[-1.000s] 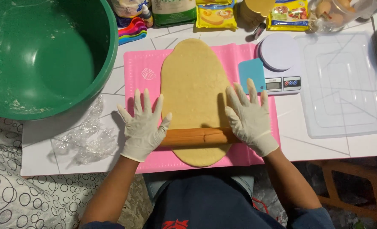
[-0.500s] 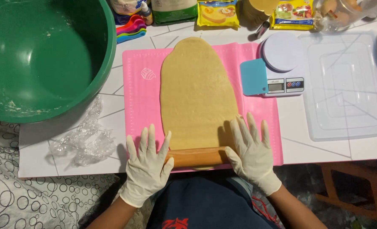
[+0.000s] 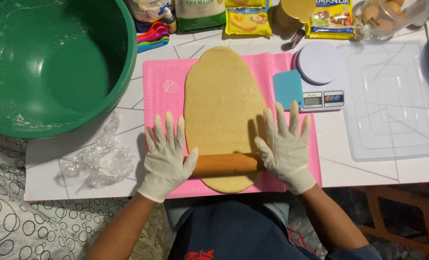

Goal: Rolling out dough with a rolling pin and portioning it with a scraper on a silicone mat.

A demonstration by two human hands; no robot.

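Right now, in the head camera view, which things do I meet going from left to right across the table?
Green bowl → crumpled plastic wrap → left hand → rolling pin → right hand → kitchen scale → clear plastic lid.

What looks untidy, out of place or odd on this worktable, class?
Little stands out. A crumpled sheet of clear plastic wrap lies loose beside the pink silicone mat, and floury residue streaks the big green plastic bowl.
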